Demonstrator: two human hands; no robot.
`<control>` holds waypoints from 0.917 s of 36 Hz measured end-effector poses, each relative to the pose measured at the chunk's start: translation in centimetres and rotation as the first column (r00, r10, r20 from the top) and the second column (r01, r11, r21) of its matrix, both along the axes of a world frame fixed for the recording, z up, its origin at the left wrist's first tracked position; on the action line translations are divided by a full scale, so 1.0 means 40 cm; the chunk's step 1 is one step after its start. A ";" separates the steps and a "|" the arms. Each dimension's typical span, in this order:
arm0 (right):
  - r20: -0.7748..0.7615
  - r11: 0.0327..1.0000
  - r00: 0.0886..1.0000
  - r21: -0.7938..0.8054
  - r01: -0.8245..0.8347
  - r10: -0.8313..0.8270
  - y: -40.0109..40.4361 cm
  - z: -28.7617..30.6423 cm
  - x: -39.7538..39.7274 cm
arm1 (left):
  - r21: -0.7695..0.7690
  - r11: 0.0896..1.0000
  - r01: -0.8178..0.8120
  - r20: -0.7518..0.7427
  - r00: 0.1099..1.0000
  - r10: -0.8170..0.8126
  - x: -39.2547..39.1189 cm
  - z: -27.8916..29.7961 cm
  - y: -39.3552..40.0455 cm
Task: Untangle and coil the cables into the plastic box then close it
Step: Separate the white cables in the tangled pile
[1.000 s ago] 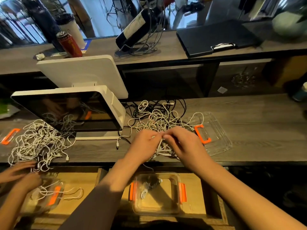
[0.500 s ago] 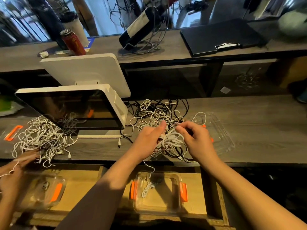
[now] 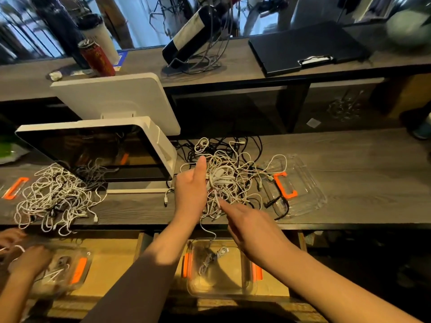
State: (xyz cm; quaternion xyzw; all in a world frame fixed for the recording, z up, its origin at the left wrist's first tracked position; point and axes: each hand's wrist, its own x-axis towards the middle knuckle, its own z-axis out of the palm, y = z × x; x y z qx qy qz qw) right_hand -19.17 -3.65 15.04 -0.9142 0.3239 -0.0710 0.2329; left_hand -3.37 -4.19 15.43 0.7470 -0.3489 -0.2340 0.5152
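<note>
Cables [image 3: 233, 178], white mixed with black, lie in a tangled heap on the desk [image 3: 349, 159], just right of a white-framed screen [image 3: 98, 152]. Left hand [image 3: 191, 190] is at the heap's left edge, thumb raised, fingers curled round a bundle of white loops: grip clenched on the cables. Right hand [image 3: 254, 224] is at the heap's near edge, index finger extended and touching the strands; its grip holds nothing, fingers relaxed. One white strand hangs from the heap over the desk edge toward the plastic box [image 3: 221, 290], which sits open in a drawer below, between the two forearms, with a small coiled cable inside and orange clips on both sides. Clear lid [image 3: 305, 183] with an orange clip lies on the desk, touching the heap's right side.

A second cable heap [image 3: 56, 197] lies left of the screen; another person's hands [image 3: 30, 259] are over a second box [image 3: 70, 273].
</note>
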 end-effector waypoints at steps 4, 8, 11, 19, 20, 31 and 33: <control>0.209 0.993 0.977 0.116 0.011 -0.035 0.019 0.005 -0.002 | 0.019 0.998 0.058 0.106 0.993 -0.059 0.011 0.001 0.004; 0.426 0.912 0.888 0.409 -0.019 -0.173 0.021 0.030 -0.007 | 0.103 0.988 0.117 0.178 0.975 -0.134 0.012 0.001 0.008; 0.531 0.706 0.774 0.690 -0.159 -0.344 0.007 0.068 -0.004 | 0.147 0.977 0.154 0.201 0.963 -0.182 0.004 0.004 0.014; 0.542 0.622 0.738 0.753 -0.214 -0.402 -0.061 0.078 -0.014 | 0.308 0.903 0.300 0.077 0.938 -0.338 0.007 -0.015 0.030; 0.541 0.657 0.749 0.729 -0.191 -0.383 -0.065 0.077 -0.016 | 0.343 0.890 0.299 0.091 0.933 -0.349 0.007 -0.014 0.031; 0.416 0.766 0.748 0.614 0.188 -0.517 -0.106 0.049 0.003 | 0.161 0.933 0.321 0.206 0.914 -0.350 -0.058 -0.004 0.071; 0.349 0.721 0.770 0.663 0.200 -0.534 -0.111 0.040 0.002 | 0.088 0.938 0.335 0.293 0.891 -0.346 -0.064 0.000 0.080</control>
